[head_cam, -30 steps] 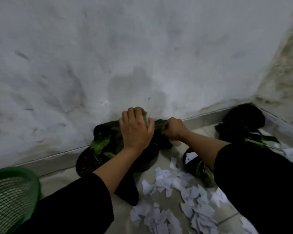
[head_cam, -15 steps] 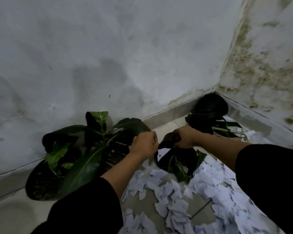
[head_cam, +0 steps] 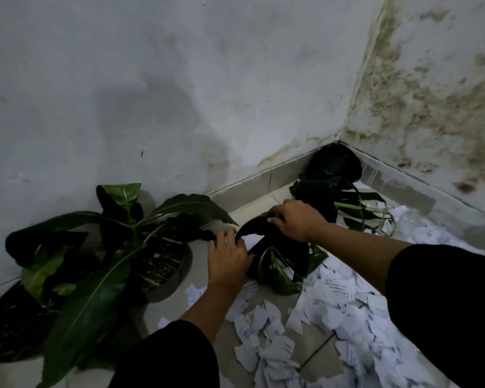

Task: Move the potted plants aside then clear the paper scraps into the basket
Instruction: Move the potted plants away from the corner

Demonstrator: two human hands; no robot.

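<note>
Both hands on the small potted plant (head_cam: 277, 259) in a black bag-like pot, on the tiled floor (head_cam: 207, 264) near the room corner. Left hand (head_cam: 230, 257) grips the pot's near-left side, fingers curled over its dark rim. Right hand (head_cam: 297, 219) grips the far rim from above, fingers curled round the edge. A white scrap sits inside the pot opening between the hands. Paper scraps (head_cam: 333, 315) lie scattered over the floor in front of and right of this pot, some touching its base. Two larger potted plants (head_cam: 101, 264) with broad green leaves stand at left against the wall (head_cam: 179, 93), well clear of most scraps. Another dark potted plant (head_cam: 333, 175) sits in the corner behind the right hand, leaves trailing onto the scraps. Black sleeves on both arms.
</note>
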